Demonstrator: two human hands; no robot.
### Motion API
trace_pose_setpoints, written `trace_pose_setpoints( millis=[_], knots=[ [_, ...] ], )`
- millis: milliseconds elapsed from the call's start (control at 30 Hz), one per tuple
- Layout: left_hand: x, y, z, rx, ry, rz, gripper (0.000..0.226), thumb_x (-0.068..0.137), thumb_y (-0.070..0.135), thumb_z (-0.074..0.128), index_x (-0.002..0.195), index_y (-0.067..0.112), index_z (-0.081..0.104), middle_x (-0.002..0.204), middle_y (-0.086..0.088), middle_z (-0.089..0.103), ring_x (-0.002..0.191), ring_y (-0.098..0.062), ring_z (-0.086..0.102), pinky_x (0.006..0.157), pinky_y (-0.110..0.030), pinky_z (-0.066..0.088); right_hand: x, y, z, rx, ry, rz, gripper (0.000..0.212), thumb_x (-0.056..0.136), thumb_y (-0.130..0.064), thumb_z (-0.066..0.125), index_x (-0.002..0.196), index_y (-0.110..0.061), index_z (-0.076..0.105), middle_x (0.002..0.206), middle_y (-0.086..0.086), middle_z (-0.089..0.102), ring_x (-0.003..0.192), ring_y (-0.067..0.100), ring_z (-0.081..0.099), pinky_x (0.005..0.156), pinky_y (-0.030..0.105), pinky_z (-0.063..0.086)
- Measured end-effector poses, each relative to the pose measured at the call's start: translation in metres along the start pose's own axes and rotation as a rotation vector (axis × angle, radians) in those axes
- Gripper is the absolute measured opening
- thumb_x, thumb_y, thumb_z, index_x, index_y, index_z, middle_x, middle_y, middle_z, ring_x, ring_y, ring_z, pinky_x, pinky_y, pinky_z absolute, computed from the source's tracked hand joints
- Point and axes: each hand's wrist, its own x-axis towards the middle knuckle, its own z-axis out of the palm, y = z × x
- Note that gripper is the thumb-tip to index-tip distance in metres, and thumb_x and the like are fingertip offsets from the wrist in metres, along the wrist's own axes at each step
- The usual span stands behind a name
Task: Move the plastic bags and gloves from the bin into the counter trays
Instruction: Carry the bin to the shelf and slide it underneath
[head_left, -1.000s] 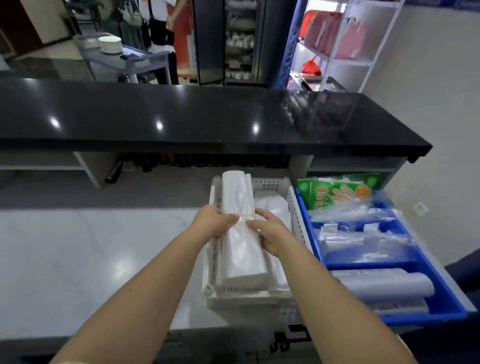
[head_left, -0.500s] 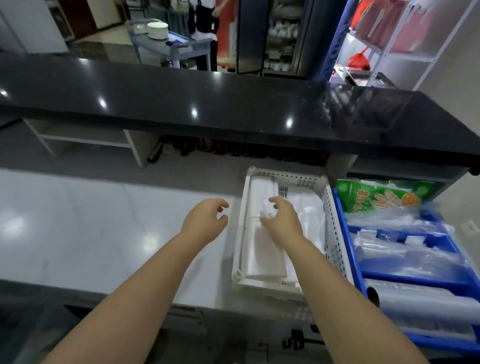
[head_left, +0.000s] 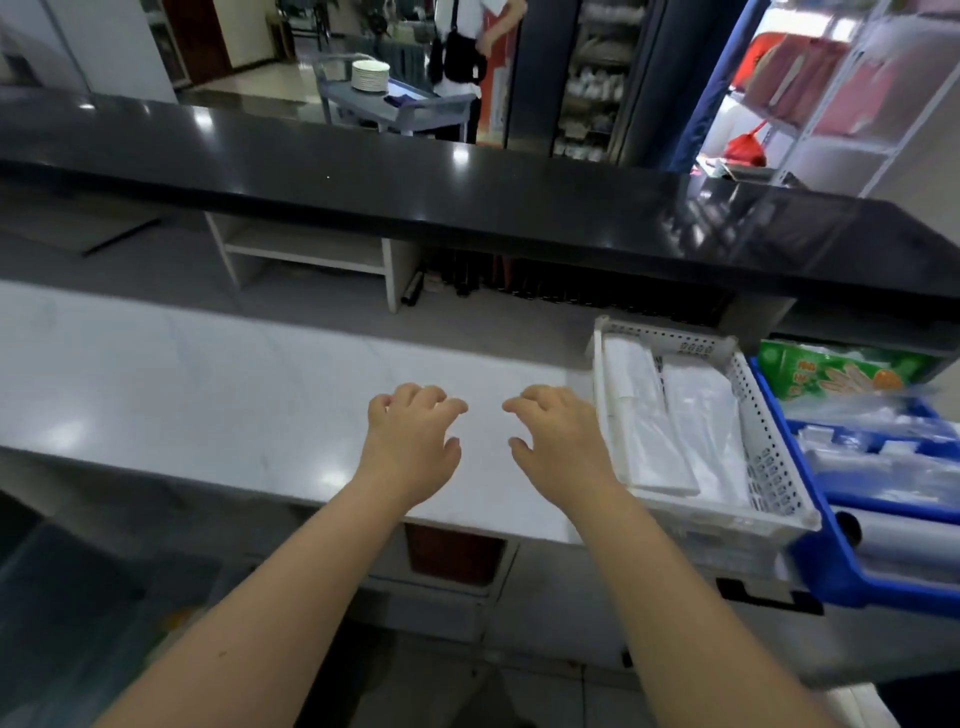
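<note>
A white perforated tray (head_left: 769, 447) sits on the white counter at the right, with two flat stacks of clear plastic bags (head_left: 649, 421) lying in it. Right of it is a blue tray (head_left: 826, 566) holding a green pack of gloves (head_left: 831, 369), clear bag packs and a white roll (head_left: 914, 540). My left hand (head_left: 410, 447) and my right hand (head_left: 561, 441) hover over the bare counter, left of the white tray, fingers spread and holding nothing. The bin is not in view.
A black raised counter top (head_left: 467, 197) runs across the back, with open shelves (head_left: 311, 249) under it. The white counter (head_left: 182, 384) stretches to the left. Beyond stand a cart with plates (head_left: 371, 75), a person and shelving.
Both hands let go of the bag stack, now lying in the white tray, and drew back to the left over the counter. The view has swung left.
</note>
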Motion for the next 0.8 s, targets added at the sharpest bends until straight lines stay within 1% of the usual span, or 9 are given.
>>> trace_pose_setpoints(
  millis=[100,200,333,433,500,567,667,800],
  knots=[
    [-0.041,-0.025,-0.007,-0.007,-0.045,0.026,0.042,0.087,0.034,0.053,0.129,0.031,0.052,0.129,0.006,0.055,0.121,-0.021,0.044,0.097,-0.043,0.028,-0.035,-0.047,0.01,-0.021,0.019,0.023,0.037,0.082,-0.016,0.065,0.119,-0.017,0.062,0.117,0.003,0.061,0.109,0.028,0.051,0.09,0.04,0.038],
    [-0.081,-0.043,-0.02,-0.01,-0.045,0.044,0.042,0.087,0.036,0.053,0.129,0.03,0.052,0.129,0.006,0.056,0.121,-0.022,0.045,0.097,-0.043,0.028,-0.063,-0.093,0.012,-0.037,-0.01,0.044,0.037,0.083,-0.017,0.064,0.12,-0.018,0.06,0.119,0.002,0.059,0.109,0.027,0.05,0.09,0.039,0.037],
    [-0.133,-0.063,-0.037,-0.007,-0.043,0.074,0.041,0.085,0.035,0.057,0.125,0.028,0.057,0.124,0.005,0.06,0.118,-0.024,0.048,0.094,-0.044,0.031,-0.101,-0.149,0.015,0.013,0.016,0.06,0.038,0.077,-0.014,0.067,0.115,-0.017,0.064,0.113,0.003,0.062,0.105,0.028,0.052,0.088,0.041,0.039],
    [-0.172,-0.075,-0.046,0.0,-0.047,0.068,0.039,0.082,0.036,0.061,0.12,0.028,0.06,0.117,0.003,0.063,0.113,-0.025,0.05,0.09,-0.045,0.033,-0.13,-0.182,0.022,-0.015,0.0,0.047,0.04,0.076,-0.018,0.068,0.115,-0.018,0.062,0.113,0.002,0.062,0.106,0.028,0.051,0.089,0.041,0.037],
    [-0.201,-0.081,-0.049,-0.011,-0.03,0.049,0.039,0.08,0.034,0.063,0.118,0.026,0.061,0.114,0.001,0.064,0.111,-0.026,0.05,0.089,-0.045,0.033,-0.148,-0.199,0.029,-0.047,-0.047,0.034,0.042,0.079,-0.022,0.067,0.12,-0.02,0.059,0.117,0.002,0.059,0.11,0.027,0.048,0.091,0.042,0.036],
    [-0.233,-0.089,-0.049,0.0,-0.035,0.013,0.042,0.081,0.035,0.062,0.122,0.026,0.059,0.117,0.001,0.062,0.114,-0.026,0.049,0.091,-0.044,0.033,-0.165,-0.214,0.039,-0.065,-0.09,0.014,0.043,0.082,-0.025,0.065,0.124,-0.021,0.056,0.12,0.001,0.057,0.112,0.027,0.046,0.092,0.042,0.036],
    [-0.284,-0.099,-0.049,0.014,-0.093,-0.045,0.046,0.082,0.036,0.06,0.127,0.025,0.055,0.123,0.0,0.059,0.117,-0.025,0.046,0.093,-0.043,0.032,-0.193,-0.239,0.053,-0.033,-0.139,-0.011,0.045,0.082,-0.024,0.065,0.126,-0.02,0.055,0.121,0.003,0.057,0.111,0.028,0.047,0.09,0.042,0.039],
    [-0.344,-0.112,-0.049,-0.021,-0.165,-0.133,0.045,0.083,0.038,0.061,0.126,0.025,0.055,0.124,0.0,0.057,0.118,-0.026,0.044,0.094,-0.044,0.033,-0.233,-0.274,0.066,0.004,-0.176,-0.037,0.045,0.081,-0.024,0.067,0.124,-0.019,0.056,0.12,0.004,0.058,0.111,0.029,0.048,0.091,0.044,0.039]
  ],
)
